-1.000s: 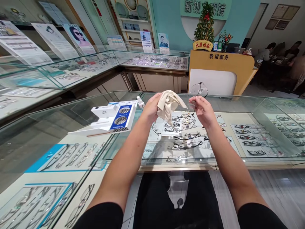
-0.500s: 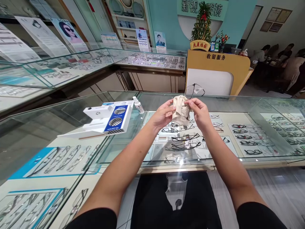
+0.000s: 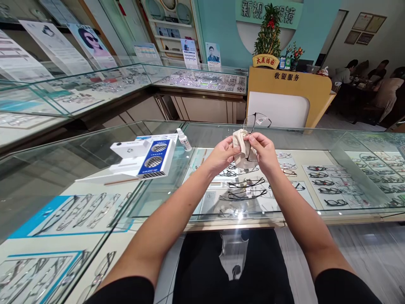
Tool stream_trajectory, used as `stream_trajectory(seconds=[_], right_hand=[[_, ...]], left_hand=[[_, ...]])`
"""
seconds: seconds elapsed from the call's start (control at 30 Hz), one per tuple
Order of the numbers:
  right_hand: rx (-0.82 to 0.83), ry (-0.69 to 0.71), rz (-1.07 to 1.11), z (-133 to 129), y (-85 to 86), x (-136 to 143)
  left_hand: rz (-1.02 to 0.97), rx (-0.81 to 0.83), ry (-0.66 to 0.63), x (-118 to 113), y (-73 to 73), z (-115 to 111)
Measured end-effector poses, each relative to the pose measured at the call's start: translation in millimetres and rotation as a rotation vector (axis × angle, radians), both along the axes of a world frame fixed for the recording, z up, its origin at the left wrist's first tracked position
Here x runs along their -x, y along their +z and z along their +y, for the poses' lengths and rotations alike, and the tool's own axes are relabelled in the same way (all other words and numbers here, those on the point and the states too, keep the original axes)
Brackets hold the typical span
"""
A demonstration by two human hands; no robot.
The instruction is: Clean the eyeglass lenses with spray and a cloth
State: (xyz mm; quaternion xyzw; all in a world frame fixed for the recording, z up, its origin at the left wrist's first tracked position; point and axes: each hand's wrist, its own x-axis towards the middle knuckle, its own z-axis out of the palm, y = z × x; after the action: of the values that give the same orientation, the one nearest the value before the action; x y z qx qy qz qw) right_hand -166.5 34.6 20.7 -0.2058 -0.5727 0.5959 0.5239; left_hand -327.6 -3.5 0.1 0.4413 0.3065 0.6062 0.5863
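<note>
My left hand [image 3: 225, 155] is closed on a cream cleaning cloth [image 3: 241, 145], with the thumb pressed along its front. Dark-framed eyeglasses [image 3: 254, 122] stick up above the cloth, and one thin temple hangs down beside it. My right hand [image 3: 263, 148] pinches the glasses frame at the cloth's right edge. Part of the frame is hidden behind cloth and fingers. Both hands are held over the glass display case [image 3: 177, 211]. Inside the case, under my hands, lie several eyeglasses [image 3: 247, 194].
On the glass to the left stand a white spray bottle [image 3: 184, 140] and an open blue-and-white box [image 3: 155, 159]. More frames lie in trays [image 3: 329, 185] at the right. A yellow-brown cashier counter [image 3: 289, 95] stands beyond the case. Several people [image 3: 381, 69] sit at the far right.
My left hand has shifted slightly right and closer to my right hand, bunching the cloth against the glasses. The glasses have tilted a little. Box and bottle are unmoved.
</note>
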Motion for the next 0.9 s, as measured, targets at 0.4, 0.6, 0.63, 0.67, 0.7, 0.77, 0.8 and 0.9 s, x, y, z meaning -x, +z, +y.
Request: stream_trajectory(seconds=[0.4,0.6,0.63,0.67,0.7,0.77,0.8,0.9], right_hand=[[0.161,0.114,0.111,-8.4,-3.2,9.6],[0.180,0.192,0.115,-14.3,-3.2,14.9],[0.176,0.192,0.109,-13.9,-2.7,13.8],[0.174,0.193,0.108,-13.2,-2.2,12.3],[0.175,0.195,0.111,-12.2,-1.7,10.7],[0.183,0.204,0.121,-10.2,-1.0,8.0],[0.185,0.204,0.126,-9.6,-1.0,7.5],[0.170,0.184,0.130,-11.0,-2.2,10.3]], left_hand=[[0.115,0.048,0.003,-15.2,-3.4,-11.8],[0.031,-0.058,0.191,-23.4,-4.5,-8.4],[0.030,-0.075,0.200,-22.9,-4.0,-8.2],[0.032,-0.082,0.187,-21.7,-3.1,-8.3],[0.037,-0.079,0.154,-20.1,-2.0,-8.9],[0.057,-0.045,0.061,-16.7,0.3,-10.8],[0.072,-0.026,0.025,-15.6,1.1,-11.9],[0.108,-0.036,0.069,-17.3,0.8,-13.8]])
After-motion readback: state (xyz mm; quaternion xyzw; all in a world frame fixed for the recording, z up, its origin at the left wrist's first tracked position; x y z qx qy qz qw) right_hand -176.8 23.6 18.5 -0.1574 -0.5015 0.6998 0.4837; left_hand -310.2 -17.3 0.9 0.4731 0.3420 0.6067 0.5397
